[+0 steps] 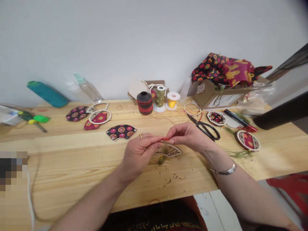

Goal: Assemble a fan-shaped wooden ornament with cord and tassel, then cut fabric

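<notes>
Fretwork fan piece (173, 150) sits just left of scissors (204, 128), low over surface (72, 166). Grip of left hand (138, 152) and of right hand (190, 136) pinched narrow on red cord (166, 139) at its top. Judged light, thin, brittle; take by solid rim.

Scissors (204, 128), thread spools (144, 103), teal bottle (48, 94), cardboard box (211, 95)

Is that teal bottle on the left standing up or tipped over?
Tipped over: the teal bottle lies on its side by the wall.
</notes>
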The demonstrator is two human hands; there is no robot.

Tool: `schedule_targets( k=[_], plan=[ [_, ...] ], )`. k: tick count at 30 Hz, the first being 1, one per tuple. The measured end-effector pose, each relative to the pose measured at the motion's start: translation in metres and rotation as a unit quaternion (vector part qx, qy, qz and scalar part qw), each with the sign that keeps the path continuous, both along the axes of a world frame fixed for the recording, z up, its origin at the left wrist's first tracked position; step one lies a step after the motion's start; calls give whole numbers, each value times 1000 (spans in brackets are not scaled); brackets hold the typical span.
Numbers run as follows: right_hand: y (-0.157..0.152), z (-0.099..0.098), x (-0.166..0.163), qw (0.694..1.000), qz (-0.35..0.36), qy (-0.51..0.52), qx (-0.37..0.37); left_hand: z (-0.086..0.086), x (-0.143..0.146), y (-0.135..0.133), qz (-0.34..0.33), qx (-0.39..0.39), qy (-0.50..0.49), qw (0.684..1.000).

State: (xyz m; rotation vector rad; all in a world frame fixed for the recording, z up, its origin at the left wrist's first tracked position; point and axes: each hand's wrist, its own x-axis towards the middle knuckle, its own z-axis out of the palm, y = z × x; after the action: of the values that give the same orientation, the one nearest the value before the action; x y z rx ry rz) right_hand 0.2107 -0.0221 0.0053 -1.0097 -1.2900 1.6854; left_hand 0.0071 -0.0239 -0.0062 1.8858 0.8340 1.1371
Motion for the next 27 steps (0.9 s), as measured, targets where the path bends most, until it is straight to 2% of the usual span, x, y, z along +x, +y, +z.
schedule_targets(
  k=[5,9,14,18,22,27],
  plan=[
    [0,-2,-1,998,-33,-30,37,0,1,-1,18,21,-3,1000],
    [0,-2,-1,990,-57,-78,105,1,2,-1,34,30,-10,999],
    [-3,2,-1,945,-95,-186,251,1,3,-1,36,28,-12,999],
    [-4,4,-2,913,-83,-227,329,0,3,0,42,23,-4,999],
    [-4,3,-2,888,-86,-240,383,0,3,0,51,20,5,998],
    [-5,3,-1,873,-87,-253,408,-1,3,-1,56,19,11,998]
  ],
)
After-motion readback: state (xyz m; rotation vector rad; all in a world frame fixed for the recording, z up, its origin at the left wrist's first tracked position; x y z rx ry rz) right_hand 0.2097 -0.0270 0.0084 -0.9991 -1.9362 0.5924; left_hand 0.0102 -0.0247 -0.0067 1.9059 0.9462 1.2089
